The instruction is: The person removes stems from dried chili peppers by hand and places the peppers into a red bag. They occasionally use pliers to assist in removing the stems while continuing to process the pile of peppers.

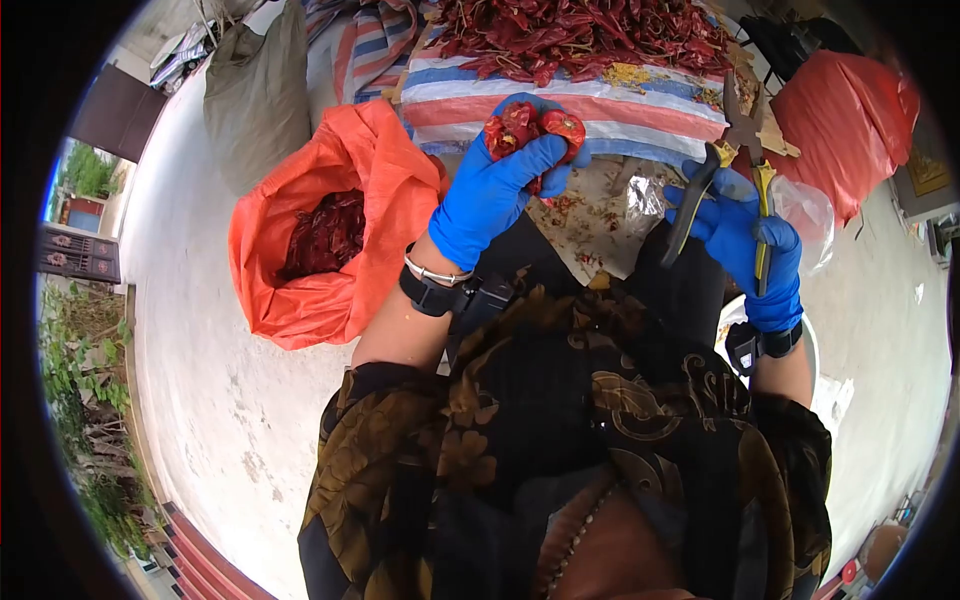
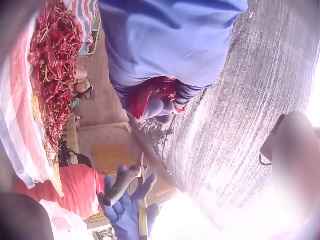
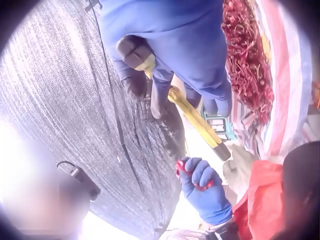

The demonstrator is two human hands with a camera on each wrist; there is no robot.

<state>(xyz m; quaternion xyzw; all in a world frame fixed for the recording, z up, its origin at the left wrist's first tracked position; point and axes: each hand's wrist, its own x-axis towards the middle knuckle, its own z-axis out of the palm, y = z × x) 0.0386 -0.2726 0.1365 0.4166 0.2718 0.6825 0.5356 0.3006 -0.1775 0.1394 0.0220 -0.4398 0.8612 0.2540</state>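
Observation:
My left hand (image 1: 485,200), in a blue glove, grips a small bunch of dried red chilies (image 1: 515,128) in front of the striped sheet. In the left wrist view, the curled fingers half hide the chilies (image 2: 150,97). Over to the right, my gloved right hand (image 1: 735,235) holds shears (image 1: 763,225) with yellow and dark handles. The handles are spread apart, and the blades point away from me, up beside the sheet's right edge. The right wrist view shows one yellow handle (image 3: 197,120) sticking out past the fingers. The shears are apart from the chilies.
A heap of dried chilies (image 1: 590,40) lies on a striped woven sheet (image 1: 560,115) ahead. An orange-red sack (image 1: 255,260) with chilies inside stands open at left. Another red sack (image 1: 845,125) and a clear plastic bag (image 1: 805,215) are at right. A white bucket (image 1: 812,350) stands by my right wrist.

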